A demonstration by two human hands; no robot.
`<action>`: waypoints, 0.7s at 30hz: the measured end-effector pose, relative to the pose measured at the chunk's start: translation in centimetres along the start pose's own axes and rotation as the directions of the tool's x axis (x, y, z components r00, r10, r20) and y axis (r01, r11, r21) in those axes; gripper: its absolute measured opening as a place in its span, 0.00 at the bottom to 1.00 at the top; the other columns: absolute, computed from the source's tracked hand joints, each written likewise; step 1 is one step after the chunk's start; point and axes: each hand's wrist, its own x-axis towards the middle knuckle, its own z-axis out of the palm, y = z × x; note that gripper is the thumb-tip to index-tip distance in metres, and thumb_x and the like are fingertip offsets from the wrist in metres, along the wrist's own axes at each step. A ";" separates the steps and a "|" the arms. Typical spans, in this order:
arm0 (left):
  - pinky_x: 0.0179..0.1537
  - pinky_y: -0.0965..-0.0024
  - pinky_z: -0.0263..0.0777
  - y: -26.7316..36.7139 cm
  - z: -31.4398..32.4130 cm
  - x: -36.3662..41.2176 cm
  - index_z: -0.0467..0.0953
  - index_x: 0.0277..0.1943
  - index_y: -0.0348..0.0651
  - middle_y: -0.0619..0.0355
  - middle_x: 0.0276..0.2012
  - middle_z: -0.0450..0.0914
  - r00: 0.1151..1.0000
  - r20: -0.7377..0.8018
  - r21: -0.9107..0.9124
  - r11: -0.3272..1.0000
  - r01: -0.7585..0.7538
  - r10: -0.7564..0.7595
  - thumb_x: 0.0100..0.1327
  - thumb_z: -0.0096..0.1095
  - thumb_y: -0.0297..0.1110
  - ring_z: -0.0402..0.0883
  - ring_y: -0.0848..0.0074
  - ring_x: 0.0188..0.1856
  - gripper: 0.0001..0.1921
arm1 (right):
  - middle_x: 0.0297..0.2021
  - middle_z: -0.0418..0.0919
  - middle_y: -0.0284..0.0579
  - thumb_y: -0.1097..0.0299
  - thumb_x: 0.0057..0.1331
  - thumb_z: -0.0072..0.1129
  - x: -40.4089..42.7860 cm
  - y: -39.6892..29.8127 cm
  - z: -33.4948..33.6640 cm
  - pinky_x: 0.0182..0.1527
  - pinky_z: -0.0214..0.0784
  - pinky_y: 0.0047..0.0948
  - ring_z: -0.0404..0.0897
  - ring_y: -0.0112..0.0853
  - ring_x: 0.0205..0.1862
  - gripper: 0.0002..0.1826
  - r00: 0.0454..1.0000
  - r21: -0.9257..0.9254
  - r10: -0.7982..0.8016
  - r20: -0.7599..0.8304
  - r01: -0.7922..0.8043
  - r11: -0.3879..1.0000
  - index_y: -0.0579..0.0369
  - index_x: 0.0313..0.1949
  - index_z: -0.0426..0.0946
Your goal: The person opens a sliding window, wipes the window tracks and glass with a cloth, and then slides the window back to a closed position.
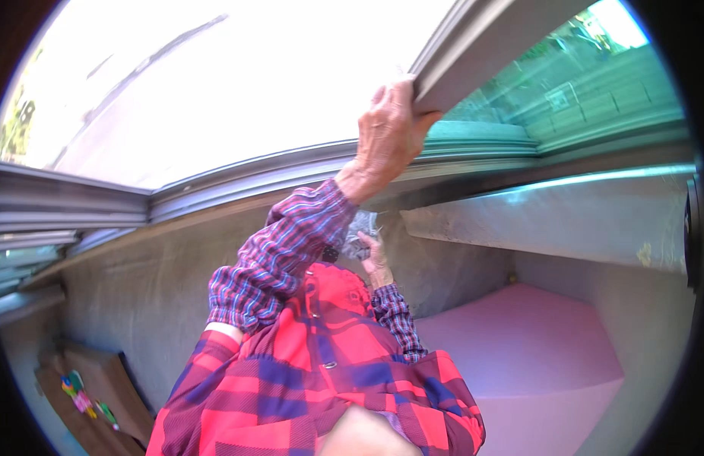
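Observation:
My left hand point(386, 128) grips the end of a metal window sash frame point(472, 57), its thumb on the near side and its fingers around the edge. That arm reaches up across my chest in a checked sleeve. Lower down, in front of my body, my right hand point(376, 259) holds a crumpled grey cloth point(360, 228). The left sleeve partly covers the cloth. Beneath the left hand runs the window's metal track point(249, 179), above a grey wall. Beyond it, the open part of the window is washed out by bright light.
Green-tinted glass point(586, 85) fills the window's right side. A thick grey ledge point(557, 219) juts out at the right, above a pink surface point(529, 342). At the lower left stands a brown piece of furniture point(109, 376) with small colourful figures point(81, 396) on it.

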 end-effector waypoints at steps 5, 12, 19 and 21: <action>0.32 0.56 0.68 0.6 1.4 -1.8 0.66 0.44 0.31 0.42 0.31 0.73 0.997 -0.073 0.050 0.998 0.040 -0.036 0.47 0.66 0.31 0.72 0.51 0.35 0.23 | 0.43 0.74 0.40 0.81 0.54 0.53 0.3 -0.1 -0.9 0.47 0.69 0.31 0.75 0.32 0.45 0.23 0.998 -0.069 -0.057 -0.012 0.056 0.996 0.53 0.51 0.66; 0.41 0.58 0.70 1.9 1.1 -2.6 0.56 0.58 0.29 0.39 0.43 0.69 0.994 -0.066 0.021 0.996 0.090 -0.088 0.46 0.62 0.24 0.69 0.50 0.45 0.35 | 0.50 0.68 0.49 0.81 0.52 0.49 1.1 -5.2 5.0 0.52 0.64 0.37 0.70 0.41 0.50 0.26 0.635 -0.707 -0.509 0.582 0.704 0.069 0.54 0.53 0.63; 0.61 0.55 0.51 1.9 -2.5 -8.3 0.55 0.62 0.35 0.38 0.62 0.52 0.988 0.151 -0.236 0.972 0.021 0.015 0.44 0.60 0.22 0.56 0.48 0.62 0.38 | 0.55 0.62 0.53 0.86 0.49 0.45 3.8 -9.0 9.4 0.52 0.64 0.33 0.65 0.45 0.57 0.30 0.432 -0.510 -0.276 0.859 0.665 -0.546 0.50 0.53 0.63; 0.62 0.51 0.48 -1.4 -6.0 -11.3 0.59 0.60 0.39 0.41 0.62 0.53 0.981 0.168 -0.087 0.993 -0.079 0.093 0.45 0.61 0.23 0.56 0.50 0.62 0.36 | 0.54 0.65 0.47 0.79 0.56 0.47 3.2 -8.0 10.8 0.52 0.64 0.31 0.67 0.37 0.54 0.26 0.662 -0.715 -0.474 0.581 0.693 0.092 0.55 0.55 0.59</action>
